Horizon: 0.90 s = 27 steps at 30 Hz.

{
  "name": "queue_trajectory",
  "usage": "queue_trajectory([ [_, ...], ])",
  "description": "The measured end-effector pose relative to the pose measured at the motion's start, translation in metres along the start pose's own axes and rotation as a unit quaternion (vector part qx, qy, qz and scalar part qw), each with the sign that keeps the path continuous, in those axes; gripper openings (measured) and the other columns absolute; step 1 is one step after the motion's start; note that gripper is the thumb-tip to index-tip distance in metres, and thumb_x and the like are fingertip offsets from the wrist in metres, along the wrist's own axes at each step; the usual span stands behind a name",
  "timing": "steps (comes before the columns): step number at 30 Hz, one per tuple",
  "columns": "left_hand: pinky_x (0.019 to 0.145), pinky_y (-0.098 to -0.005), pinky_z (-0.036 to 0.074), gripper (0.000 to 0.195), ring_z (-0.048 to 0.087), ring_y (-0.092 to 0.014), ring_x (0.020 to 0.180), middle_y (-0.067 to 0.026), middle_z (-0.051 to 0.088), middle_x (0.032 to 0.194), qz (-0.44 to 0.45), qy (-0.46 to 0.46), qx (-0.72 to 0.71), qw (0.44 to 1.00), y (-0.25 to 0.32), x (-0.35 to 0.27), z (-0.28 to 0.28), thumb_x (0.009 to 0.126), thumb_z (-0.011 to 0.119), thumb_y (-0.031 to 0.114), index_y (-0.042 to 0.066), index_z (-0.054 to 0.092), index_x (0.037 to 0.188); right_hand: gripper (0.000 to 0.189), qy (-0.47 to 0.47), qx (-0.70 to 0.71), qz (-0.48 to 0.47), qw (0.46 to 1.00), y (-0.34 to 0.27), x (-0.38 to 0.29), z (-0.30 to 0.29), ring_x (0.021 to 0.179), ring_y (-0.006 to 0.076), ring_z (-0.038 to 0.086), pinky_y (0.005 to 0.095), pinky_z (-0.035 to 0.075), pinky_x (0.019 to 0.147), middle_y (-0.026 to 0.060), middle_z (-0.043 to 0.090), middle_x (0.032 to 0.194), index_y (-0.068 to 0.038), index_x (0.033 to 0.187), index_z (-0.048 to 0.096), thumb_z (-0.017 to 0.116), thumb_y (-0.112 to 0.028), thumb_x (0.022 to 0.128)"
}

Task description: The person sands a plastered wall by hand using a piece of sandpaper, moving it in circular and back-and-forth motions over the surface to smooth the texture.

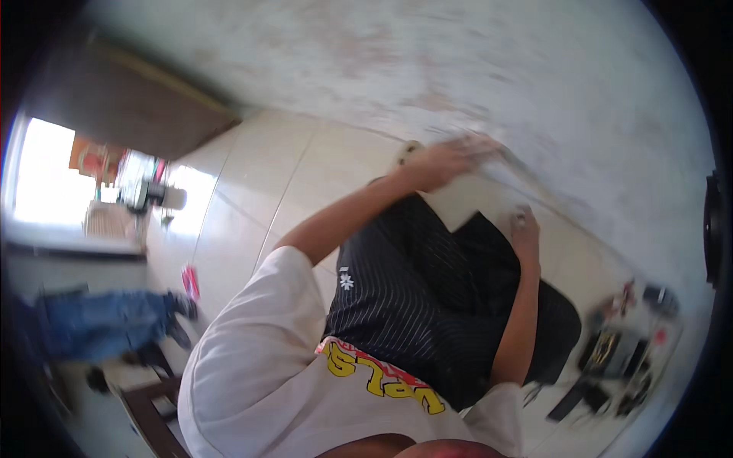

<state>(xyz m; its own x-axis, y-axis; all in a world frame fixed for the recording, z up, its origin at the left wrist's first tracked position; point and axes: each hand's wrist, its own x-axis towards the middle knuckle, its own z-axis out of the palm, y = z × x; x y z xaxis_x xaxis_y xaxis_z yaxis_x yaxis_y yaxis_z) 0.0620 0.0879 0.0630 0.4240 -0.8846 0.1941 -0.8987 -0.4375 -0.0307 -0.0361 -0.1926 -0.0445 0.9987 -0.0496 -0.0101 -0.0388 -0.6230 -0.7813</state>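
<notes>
My left hand (452, 160) is stretched out at the base of a whitish wall (401, 63) with worn, reddish patches. Motion blur hides its fingertips, and whether something pale is in them cannot be told. Lower and to the right, my right hand (525, 229) hangs above the tiled floor beside my dark pinstriped shorts (401, 286), fingers bent. A small shiny spot shows at its fingers; a held item cannot be made out. A foot in pale footwear (410, 151) shows just behind my left wrist.
Tools, a dark case and cables (610, 355) lie on the floor at the right. A brown panel (137, 97) stands upper left, near a fan (146, 194). Someone in jeans (109, 323) is at the left, by a pink item (190, 281) and brown wooden furniture (152, 418).
</notes>
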Motion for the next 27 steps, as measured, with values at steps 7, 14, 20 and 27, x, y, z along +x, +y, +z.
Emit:
queue_trajectory([
  [7, 0.088, -0.0458, 0.051, 0.029, 0.062, -0.039, 0.106, -0.0254, 0.062, 0.118, -0.122, -0.015, -0.251, 0.960, 0.079, 0.022, 0.039, 0.084, 0.058, 0.007, -0.003, 0.059, 0.111, 0.028, -0.028, 0.004, 0.100, 0.995, -0.029, -0.006, 0.002, 0.068, 0.0228, 0.061, 0.0368, 0.049, 0.065, 0.0169, 0.067, 0.100, -0.002, 0.121, 0.055, 0.053, -0.016, 0.098],
  [14, 0.067, -0.0502, 0.051, 0.023, 0.065, -0.043, 0.073, -0.0218, 0.065, 0.074, -0.261, 0.036, -0.310, 0.913, 0.062, 0.028, 0.046, 0.082, 0.059, 0.007, -0.003, 0.059, 0.102, 0.028, -0.027, 0.013, 0.111, 0.993, -0.028, -0.007, 0.003, 0.065, 0.0182, 0.058, 0.0352, 0.048, 0.064, 0.0143, 0.066, 0.096, -0.002, 0.121, 0.058, 0.053, -0.014, 0.096],
  [20, 0.067, -0.0493, 0.051, 0.021, 0.065, -0.042, 0.074, -0.0229, 0.065, 0.075, -0.218, 0.031, -0.298, 0.929, 0.072, 0.030, 0.055, 0.085, 0.058, 0.011, -0.003, 0.060, 0.101, 0.029, -0.031, 0.025, 0.109, 0.993, -0.029, -0.008, 0.003, 0.065, 0.0181, 0.058, 0.0349, 0.048, 0.064, 0.0139, 0.066, 0.096, -0.003, 0.122, 0.058, 0.053, -0.017, 0.096],
  [27, 0.068, -0.0494, 0.051, 0.022, 0.066, -0.043, 0.076, -0.0233, 0.065, 0.077, -0.195, 0.011, -0.306, 0.932, 0.071, 0.030, 0.058, 0.088, 0.056, 0.011, -0.003, 0.061, 0.104, 0.030, -0.034, 0.013, 0.093, 0.995, -0.020, -0.006, 0.007, 0.065, 0.0143, 0.059, 0.0302, 0.046, 0.058, 0.0106, 0.065, 0.097, -0.006, 0.124, 0.058, 0.053, -0.018, 0.096],
])
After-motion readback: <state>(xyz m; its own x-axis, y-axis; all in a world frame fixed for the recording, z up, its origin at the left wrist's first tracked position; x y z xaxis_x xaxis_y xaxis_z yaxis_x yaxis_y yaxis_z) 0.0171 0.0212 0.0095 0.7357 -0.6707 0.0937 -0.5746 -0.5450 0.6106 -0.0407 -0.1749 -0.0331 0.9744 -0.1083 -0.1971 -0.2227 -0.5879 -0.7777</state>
